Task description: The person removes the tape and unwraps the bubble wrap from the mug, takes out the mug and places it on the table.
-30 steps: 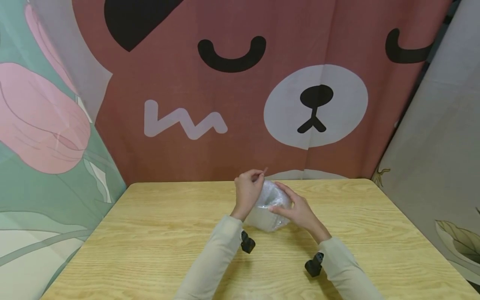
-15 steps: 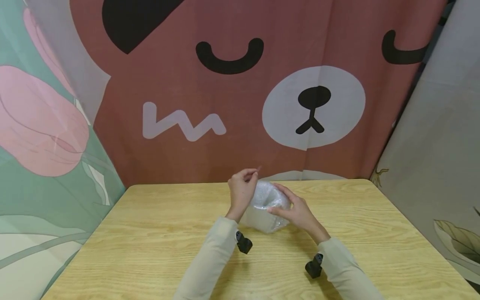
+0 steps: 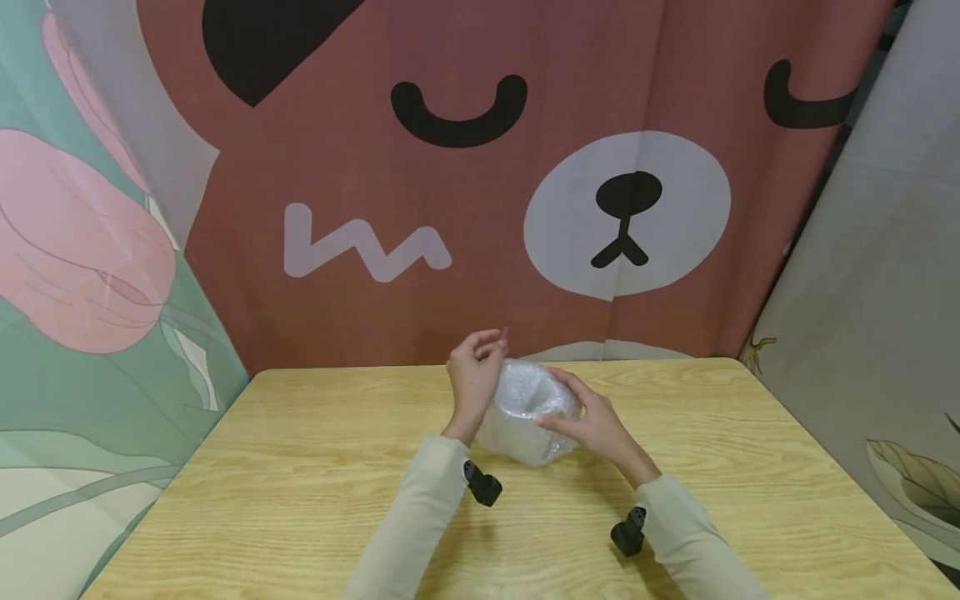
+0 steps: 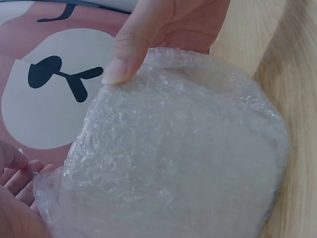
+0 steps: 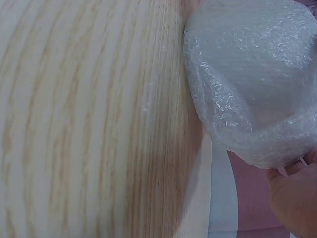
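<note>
Drew left grip (image 3: 474, 375) leftward, pinching a thin strip (image 3: 505, 332) at the upper left of the bubble-wrapped bundle (image 3: 521, 433), while clasping its right side with right grip (image 3: 602, 425), apparently for steadiness.

The bubble wrap (image 4: 173, 148) I hold is thin, see-through plastic, glossy and crinkled, with small bright glints scattered over its bumpy skin. Across its broad face it looks milky, and I cannot tell the material inside. The table (image 3: 300, 483) looks like wood, smooth, with streaky yellow-brown grain and a low satin sheen. My sleeves (image 3: 420, 508) are matt cloth, lightly creased. The black blocks (image 3: 484, 487) at my wrists look like hard plastic, mostly dull. The brown curtain (image 3: 337, 158) is matt printed cloth with soft folds; the green curtain (image 3: 67, 392) and grey curtain (image 3: 877, 275) look like similar dull fabric
</note>
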A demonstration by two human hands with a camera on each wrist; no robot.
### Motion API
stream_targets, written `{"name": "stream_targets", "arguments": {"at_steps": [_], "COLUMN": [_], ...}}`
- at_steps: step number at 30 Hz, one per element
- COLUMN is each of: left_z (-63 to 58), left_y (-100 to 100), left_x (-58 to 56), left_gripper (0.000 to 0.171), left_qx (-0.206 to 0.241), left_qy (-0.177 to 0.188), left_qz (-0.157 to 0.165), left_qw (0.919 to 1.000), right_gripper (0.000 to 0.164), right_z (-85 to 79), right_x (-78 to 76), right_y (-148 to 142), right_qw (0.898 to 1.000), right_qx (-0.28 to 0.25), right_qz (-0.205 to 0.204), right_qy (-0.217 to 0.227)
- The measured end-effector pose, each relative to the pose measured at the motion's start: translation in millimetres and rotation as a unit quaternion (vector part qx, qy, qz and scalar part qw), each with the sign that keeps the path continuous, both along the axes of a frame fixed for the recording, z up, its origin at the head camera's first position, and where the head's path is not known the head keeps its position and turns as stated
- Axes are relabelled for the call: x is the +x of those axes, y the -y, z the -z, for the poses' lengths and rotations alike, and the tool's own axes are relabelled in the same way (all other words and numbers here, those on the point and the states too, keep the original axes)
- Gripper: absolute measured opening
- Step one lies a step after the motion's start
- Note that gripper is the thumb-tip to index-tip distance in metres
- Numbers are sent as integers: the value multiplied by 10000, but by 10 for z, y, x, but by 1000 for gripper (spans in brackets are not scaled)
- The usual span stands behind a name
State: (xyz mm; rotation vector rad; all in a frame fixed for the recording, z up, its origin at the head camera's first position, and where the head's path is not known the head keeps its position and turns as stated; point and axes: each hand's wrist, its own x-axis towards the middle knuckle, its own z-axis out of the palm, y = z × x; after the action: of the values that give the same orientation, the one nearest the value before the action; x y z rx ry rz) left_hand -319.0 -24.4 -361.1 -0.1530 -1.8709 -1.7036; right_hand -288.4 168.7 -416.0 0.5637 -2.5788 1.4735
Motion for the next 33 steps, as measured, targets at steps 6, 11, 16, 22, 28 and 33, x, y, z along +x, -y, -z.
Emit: {"name": "stream_targets", "arguments": {"at_steps": [6,11,16,22,28,33], "left_z": [3,0,-18,-15,-39,3], "left_y": [36,80,110,138,171,213], "left_x": [-30,-40,-33,-42,4,-39], "left_gripper": [15,21,17,6,11,14], "left_qx": [729,1267,1404,1401,1369,1406], "left_qy": [38,-58,0,-107,-82,63], "left_qz": [345,544,479,306,261,219], "left_qw": [9967,9904,9889,9896,9902,9898], "right_gripper": [82,82,81,81,81,81], "right_z": [1,12,20,17,-2,-13], "right_x": [-2,-8,-21,-21,-6,-9], "right_y": [0,9,12,8,9,7], "right_qw": [10000,10000,10000,10000,10000,10000], "right_qx": [-50,10,13,22,57,71], "right_qz": [1,25,37,39,21,58], "right_qy": [53,29,19,22,-34,-23]}}
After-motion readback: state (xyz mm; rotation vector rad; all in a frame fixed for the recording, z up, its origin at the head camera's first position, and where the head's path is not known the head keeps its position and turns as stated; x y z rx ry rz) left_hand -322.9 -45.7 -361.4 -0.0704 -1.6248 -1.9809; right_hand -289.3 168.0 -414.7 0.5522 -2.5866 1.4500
